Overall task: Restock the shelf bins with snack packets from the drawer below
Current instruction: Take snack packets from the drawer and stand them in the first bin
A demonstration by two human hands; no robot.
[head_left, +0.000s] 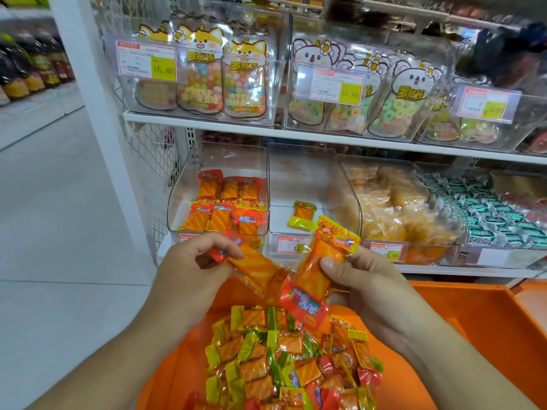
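Note:
My left hand (194,261) grips an orange snack packet with red ends (254,264), held above the open orange drawer (473,315). My right hand (358,279) pinches another orange packet with a yellow top (316,270), and a red-ended packet (305,306) hangs below it. The drawer holds a heap of several loose packets (290,359) with green, yellow and red ends. On the lower shelf, the left clear bin (183,184) has several red-ended orange packets (225,205). The middle bin (334,173) contains two yellow-ended packets (302,216).
Right of the middle bin stand bins of pale yellow snacks (396,202) and green-and-white wrapped sweets (485,208). The upper shelf (207,122) carries clear bins of cartoon candy bags with price tags. A white upright and wire mesh (154,161) bound the shelf's left side, with tiled floor beyond.

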